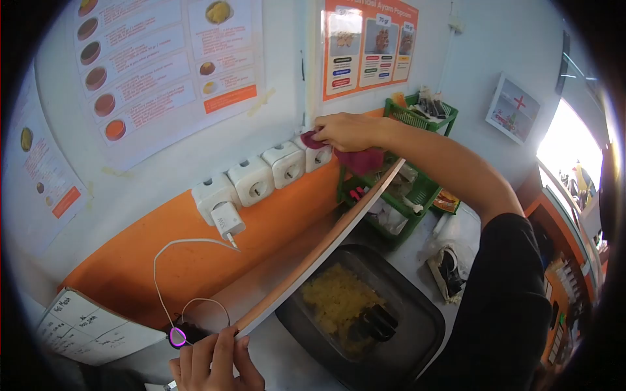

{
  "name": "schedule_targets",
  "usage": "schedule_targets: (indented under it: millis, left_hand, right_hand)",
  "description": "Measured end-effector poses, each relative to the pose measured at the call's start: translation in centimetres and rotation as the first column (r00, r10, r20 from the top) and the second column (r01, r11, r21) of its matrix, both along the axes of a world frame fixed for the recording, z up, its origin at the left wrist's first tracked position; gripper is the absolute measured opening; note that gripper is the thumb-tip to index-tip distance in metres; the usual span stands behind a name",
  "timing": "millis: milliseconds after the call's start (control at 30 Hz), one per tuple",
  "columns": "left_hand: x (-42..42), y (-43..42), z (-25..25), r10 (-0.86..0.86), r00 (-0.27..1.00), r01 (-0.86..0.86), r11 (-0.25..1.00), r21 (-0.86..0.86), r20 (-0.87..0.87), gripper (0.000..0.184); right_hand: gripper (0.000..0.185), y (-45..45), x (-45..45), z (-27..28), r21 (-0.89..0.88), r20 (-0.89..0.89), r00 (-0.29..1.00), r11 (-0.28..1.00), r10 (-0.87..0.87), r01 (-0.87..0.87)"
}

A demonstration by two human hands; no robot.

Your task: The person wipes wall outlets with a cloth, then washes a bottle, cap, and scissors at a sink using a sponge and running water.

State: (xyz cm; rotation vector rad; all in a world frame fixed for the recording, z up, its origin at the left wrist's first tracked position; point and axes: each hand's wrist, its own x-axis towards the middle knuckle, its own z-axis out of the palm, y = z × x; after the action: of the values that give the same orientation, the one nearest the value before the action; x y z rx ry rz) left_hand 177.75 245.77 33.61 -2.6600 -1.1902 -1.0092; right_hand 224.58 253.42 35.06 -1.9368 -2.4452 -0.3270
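My right hand [342, 131] grips a maroon cloth [362, 161] and presses part of it on the rightmost white wall socket [317, 156]. The rest of the cloth hangs below my fingers. My left hand [212, 362] is at the bottom of the view, its fingers curled over the lower end of a long thin board [313, 264] with a pale edge. A white charger plug [227, 219] sits in the leftmost socket [214, 193], with a white cable [156, 267] running down from it.
Below the board is a dark tub [424, 319] holding yellow food and a black-handled utensil [378, 322]. A green rack [417, 202] with packets stands in the corner. A whiteboard [98, 329] with writing is at lower left; posters [368, 49] hang above the sockets.
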Motion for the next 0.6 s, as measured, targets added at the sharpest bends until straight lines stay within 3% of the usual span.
schedule_targets:
  millis: [33, 133, 233, 267, 367, 400, 500, 533, 600]
  left_hand:
    - [0.0, 0.1, 0.0, 0.002, 1.0, -0.002, 1.0, 0.007, 0.004, 0.012]
    - [0.1, 0.2, -0.1, 0.004, 1.0, -0.004, 0.999, 0.036, -0.004, 0.012]
    - [0.3, 0.4, -0.4, -0.004, 1.0, 0.005, 1.0, 0.02, -0.021, 0.012]
    - [0.3, 0.5, -0.6, 0.006, 1.0, -0.006, 1.0, 0.016, -0.012, 0.012]
    - [0.5, 0.0, 0.0, 0.015, 1.0, -0.015, 1.0, 0.012, -0.015, 0.011]
    - [0.6, 0.0, 0.1, 0.011, 1.0, -0.011, 1.0, 0.019, -0.009, 0.011]
    - [0.6, -0.3, 0.2, 0.013, 0.999, -0.013, 1.0, 0.024, -0.039, 0.012]
    - [0.7, -0.5, 0.4, 0.016, 0.998, -0.014, 1.0, 0.02, -0.057, 0.012]
    - [0.8, -0.8, 0.3, 0.008, 0.997, -0.006, 1.0, 0.023, -0.074, 0.013]
  right_hand:
    - [0.018, 0.4, -0.1, 0.3, 0.012, -0.001, 1.0, 1.0, -0.006, 0.006]
    - [0.02, 2.3, -1.9, -1.2, 0.213, -0.127, 0.956, 0.948, 0.266, -0.236]
    - [0.026, 0.8, -1.2, -1.3, 0.005, 0.117, 0.992, 0.999, 0.043, -0.044]
    - [0.025, 0.1, -0.2, -1.1, 0.015, 0.194, 0.981, 1.0, -0.017, 0.015]
    - [0.015, -1.3, 2.0, 1.0, -0.146, 0.279, 0.94, 0.958, -0.199, 0.246]
    - [0.013, -1.2, 2.1, 1.3, -0.112, 0.222, 0.959, 0.973, -0.175, 0.203]
    - [0.018, -0.9, -0.2, 1.2, 0.13, -0.139, 0.975, 0.979, 0.175, -0.158]
    - [0.014, -1.0, -2.0, 1.3, 0.061, -0.092, 0.983, 0.987, 0.156, -0.151]
    - [0.013, 0.9, -1.5, -2.0, 0.021, 0.278, 0.896, 0.931, 0.345, -0.365]
